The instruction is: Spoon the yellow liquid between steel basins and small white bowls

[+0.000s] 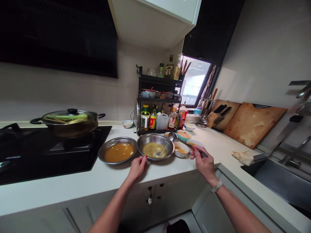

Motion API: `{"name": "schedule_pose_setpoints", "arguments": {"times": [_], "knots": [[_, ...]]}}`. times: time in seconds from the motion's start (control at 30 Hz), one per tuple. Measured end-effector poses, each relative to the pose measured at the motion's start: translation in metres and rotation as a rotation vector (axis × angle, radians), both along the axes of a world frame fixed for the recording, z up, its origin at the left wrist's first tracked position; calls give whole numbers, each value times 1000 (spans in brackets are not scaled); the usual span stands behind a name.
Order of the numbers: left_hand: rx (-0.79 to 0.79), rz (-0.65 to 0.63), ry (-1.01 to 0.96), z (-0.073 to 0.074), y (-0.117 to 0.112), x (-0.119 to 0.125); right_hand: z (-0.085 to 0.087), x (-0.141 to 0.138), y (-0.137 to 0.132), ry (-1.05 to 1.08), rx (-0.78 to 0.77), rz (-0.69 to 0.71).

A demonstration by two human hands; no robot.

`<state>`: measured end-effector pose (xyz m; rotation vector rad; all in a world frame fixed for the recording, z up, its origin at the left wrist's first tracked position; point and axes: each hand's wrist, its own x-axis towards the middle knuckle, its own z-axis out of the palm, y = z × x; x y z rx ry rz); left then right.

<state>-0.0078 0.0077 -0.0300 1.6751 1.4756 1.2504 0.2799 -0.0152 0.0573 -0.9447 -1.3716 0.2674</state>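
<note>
My left hand [137, 166] rests at the near rim of a steel bowl [155, 149] holding yellowish liquid, fingers curled against the rim. My right hand [202, 160] is closed around the handle of a metal ladle [173, 136], whose scoop lies above the small bowls behind. A white bowl [181, 149] with orange sauce sits just right of the steel bowl. A steel plate [118, 151] with brown-orange sauce stands to its left.
A lidded wok [69, 122] sits on the black cooktop [48, 152] at left. A condiment rack [157, 103] with bottles stands behind the bowls. A knife block [215, 117] and wooden cutting boards [252, 123] lean at right, with a sink [279, 181] beyond.
</note>
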Motion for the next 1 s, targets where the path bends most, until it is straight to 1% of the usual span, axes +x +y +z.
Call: {"name": "schedule_pose_setpoints", "arguments": {"times": [0.1, 0.17, 0.33, 0.4, 0.57, 0.67, 0.87, 1.0], "knots": [[-2, -3, -2, -1, 1, 0, -1, 13, 0, 18, -44, -115], [-3, -5, 1, -2, 1, 0, -5, 21, 1, -12, -80, -161], [-1, 2, 18, -2, 1, 0, -18, 30, 3, -78, -153, -179], [-3, 8, 23, -1, 0, 0, -20, 31, 5, -25, -201, -192], [-2, -5, 10, 2, -1, 0, -18, 35, 14, 229, -296, -255], [-2, 1, 9, 2, -1, 0, -15, 40, 17, 311, -295, -257], [2, -4, 18, 0, 0, 0, -14, 49, 18, 285, -249, -285], [13, -7, 11, -2, 1, 0, -10, 52, 18, 309, -206, -284]]}}
